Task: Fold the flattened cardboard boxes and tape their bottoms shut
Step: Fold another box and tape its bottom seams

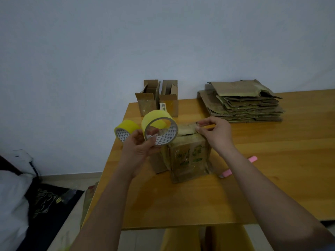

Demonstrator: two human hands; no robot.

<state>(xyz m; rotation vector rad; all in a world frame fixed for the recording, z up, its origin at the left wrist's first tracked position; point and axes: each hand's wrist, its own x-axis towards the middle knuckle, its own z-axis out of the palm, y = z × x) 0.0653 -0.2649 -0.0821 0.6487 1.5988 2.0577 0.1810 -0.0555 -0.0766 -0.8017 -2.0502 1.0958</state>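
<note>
Left hand [139, 147] grips a yellow tape roll [159, 126]; right hand [214, 133] pinches the drawn tape strip [186, 127] above the upended cardboard box [188, 160] on the wooden table [272, 160].

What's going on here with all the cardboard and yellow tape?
A person is taping up a folded cardboard box on a wooden table. The left hand holds a yellow tape roll, while the right hand pinches the pulled-out tape end over the box's top. A second tape roll sits nearby. Two finished boxes stand at the back, beside a stack of flattened boxes waiting.
</note>
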